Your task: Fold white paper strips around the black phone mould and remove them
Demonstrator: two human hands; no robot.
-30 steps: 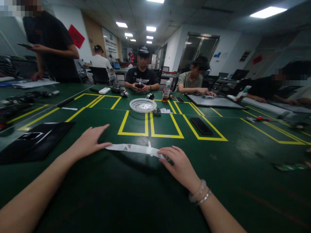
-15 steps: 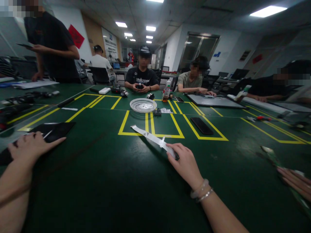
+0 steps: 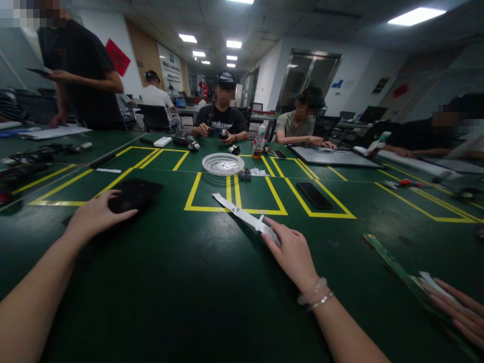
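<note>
My left hand (image 3: 94, 217) curves its fingers and thumb, spread apart, over a flat black object (image 3: 139, 194) on the table; its kind is unclear and part of it is hidden by the hand. With bent fingers, my right hand (image 3: 293, 252) pinches the near end of a long white paper-like strip (image 3: 242, 214). The strip has small grey triangular marks and a little side tab. Its far end points away from me, towards a yellow-taped outline. Two bracelets circle my right wrist.
A white round basket (image 3: 222, 164), a small dark part (image 3: 245, 174), a phone (image 3: 313, 195) and a bottle (image 3: 259, 143) stand or lie farther back on the green table. At right, another person's hand (image 3: 454, 302) is by a long green strip (image 3: 395, 262). Several people are around.
My left hand and the black object have moved to the right and slightly away from me. The white strip has shifted slightly right. The green strip at right has come further into view.
</note>
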